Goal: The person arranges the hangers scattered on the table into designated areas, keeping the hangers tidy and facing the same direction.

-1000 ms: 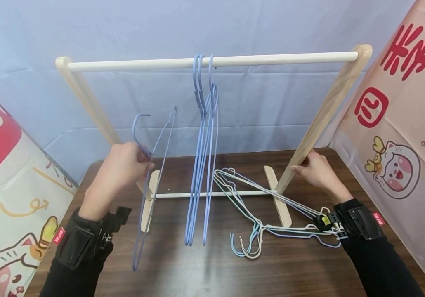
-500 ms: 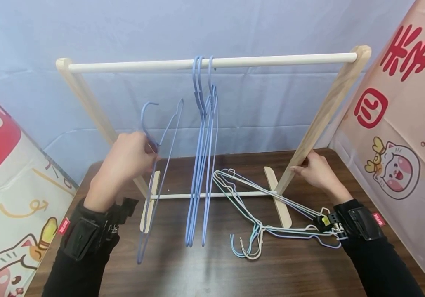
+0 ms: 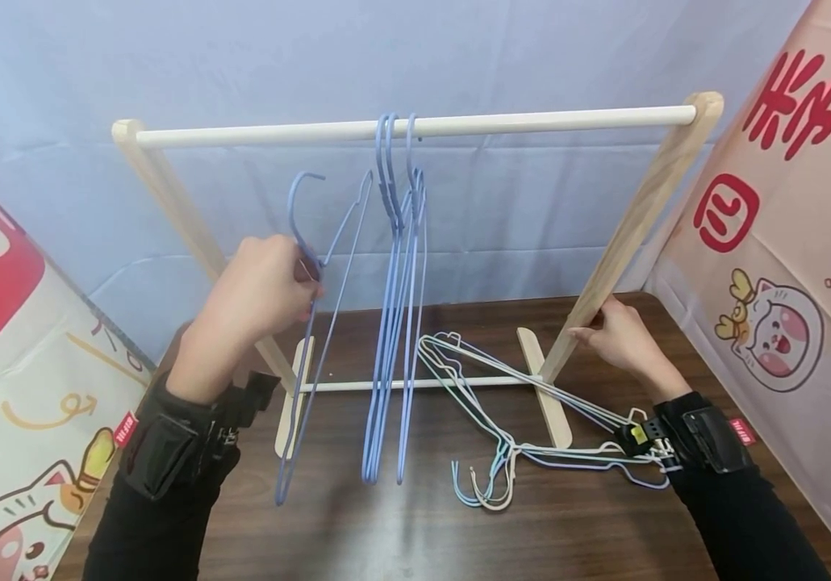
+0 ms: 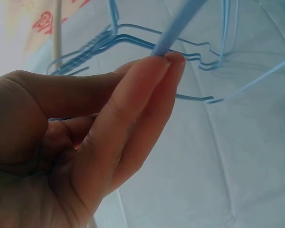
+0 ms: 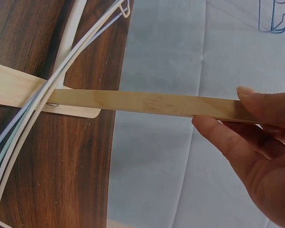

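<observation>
My left hand (image 3: 266,282) pinches a blue hanger (image 3: 306,210) just below its hook, left of the middle of the rack and under the top rail (image 3: 532,123). In the left wrist view the fingertips (image 4: 142,80) close on the blue wire. Several blue hangers (image 3: 390,323) hang by their hooks near the rail's centre. My right hand (image 3: 622,335) grips the rack's right wooden post (image 3: 633,218) low down, with thumb and fingers on either side, as the right wrist view also shows.
Several white, mint and blue hangers (image 3: 513,444) lie tangled on the brown table (image 3: 357,541), over the rack's right foot (image 3: 553,415). The left post (image 3: 176,202) stands behind my left hand. A pale cloth (image 3: 256,64) hangs behind, with printed cloths at both sides.
My left hand has risen and shifted right with the blue hanger, bringing its hook closer to the top rail. My right hand has stayed on the post.
</observation>
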{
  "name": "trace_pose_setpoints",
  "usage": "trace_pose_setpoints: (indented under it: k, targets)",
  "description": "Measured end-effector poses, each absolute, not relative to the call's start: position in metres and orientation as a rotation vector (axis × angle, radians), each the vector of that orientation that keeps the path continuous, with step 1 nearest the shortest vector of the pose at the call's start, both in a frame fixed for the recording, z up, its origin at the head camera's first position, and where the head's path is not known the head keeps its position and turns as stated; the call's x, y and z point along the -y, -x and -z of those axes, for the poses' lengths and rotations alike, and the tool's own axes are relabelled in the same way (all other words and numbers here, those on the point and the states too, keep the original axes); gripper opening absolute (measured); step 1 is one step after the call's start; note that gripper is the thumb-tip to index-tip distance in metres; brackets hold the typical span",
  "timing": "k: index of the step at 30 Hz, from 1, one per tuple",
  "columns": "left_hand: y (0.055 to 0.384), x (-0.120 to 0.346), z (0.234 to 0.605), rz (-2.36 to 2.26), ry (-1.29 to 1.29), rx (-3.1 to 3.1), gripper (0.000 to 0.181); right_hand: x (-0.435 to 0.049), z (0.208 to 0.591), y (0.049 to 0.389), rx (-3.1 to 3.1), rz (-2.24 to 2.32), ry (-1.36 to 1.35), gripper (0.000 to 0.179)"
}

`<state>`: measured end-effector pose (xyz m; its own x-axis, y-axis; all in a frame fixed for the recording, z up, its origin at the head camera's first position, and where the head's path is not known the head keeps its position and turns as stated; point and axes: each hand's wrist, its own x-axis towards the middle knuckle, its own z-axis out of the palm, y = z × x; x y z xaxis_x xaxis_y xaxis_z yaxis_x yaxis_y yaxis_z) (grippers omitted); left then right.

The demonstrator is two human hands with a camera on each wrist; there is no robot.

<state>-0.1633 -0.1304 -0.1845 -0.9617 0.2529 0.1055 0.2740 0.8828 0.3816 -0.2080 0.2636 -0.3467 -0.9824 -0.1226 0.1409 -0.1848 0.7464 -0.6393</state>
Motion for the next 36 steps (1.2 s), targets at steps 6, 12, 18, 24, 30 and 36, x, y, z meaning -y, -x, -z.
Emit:
trace_pose_setpoints:
  k: [6, 12, 18, 24, 30, 36]
  targets:
    - [0.161, 0.127, 0.175, 0.598, 0.454, 2.982, 0.011, -0.264, 0.347, 0.208, 2.852, -1.05, -0.255, 0.032]
    - [0.161, 0.122, 0.166, 0.566, 0.462, 2.976, 0.011, -0.264, 0.346, 0.208, 2.854, -1.042, -0.252, 0.032]
    - [0.16, 0.117, 0.158, 0.534, 0.484, 2.974, 0.013, -0.264, 0.347, 0.208, 2.851, -1.042, -0.255, 0.032]
    - [0.159, 0.113, 0.148, 0.524, 0.461, 2.959, 0.014, -0.263, 0.346, 0.207, 2.852, -1.036, -0.256, 0.032]
    - [0.162, 0.11, 0.142, 0.519, 0.47, 2.943, 0.009, -0.263, 0.346, 0.208, 2.854, -1.043, -0.254, 0.032]
    - [0.167, 0.108, 0.14, 0.529, 0.463, 2.96, 0.009, -0.263, 0.346, 0.207, 2.852, -1.054, -0.263, 0.032]
